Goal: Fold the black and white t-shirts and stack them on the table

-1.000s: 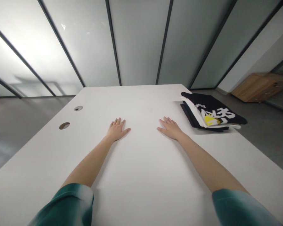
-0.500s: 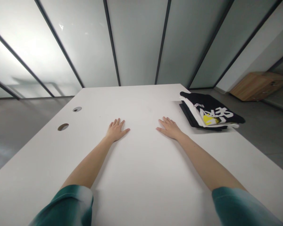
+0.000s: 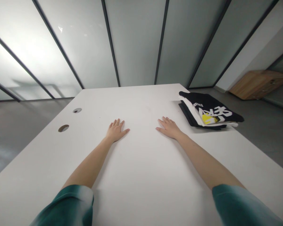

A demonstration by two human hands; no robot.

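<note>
Both hands lie palm down on a white table [image 3: 141, 163], well apart from each other. My left hand [image 3: 116, 131] rests left of the middle, fingers spread and thumb pointing right. On the other side, my right hand [image 3: 169, 128] is flat with its fingers apart and its thumb pointing left. Neither holds anything. To the right of my right hand, not touching it, sits a stack of folded clothes [image 3: 209, 110]. Its top piece is black with white lettering and a yellow print; white and black layers show beneath.
Two round holes [image 3: 63, 128] pierce the tabletop near its left edge. Frosted glass panels [image 3: 134, 44] with dark frames stand beyond the far edge. A wooden cabinet [image 3: 252, 84] is on the grey floor at the far right. The clothes stack reaches the table's right edge.
The camera view has shifted very slightly. Both hands and the clothes stack stay in place on the table.
</note>
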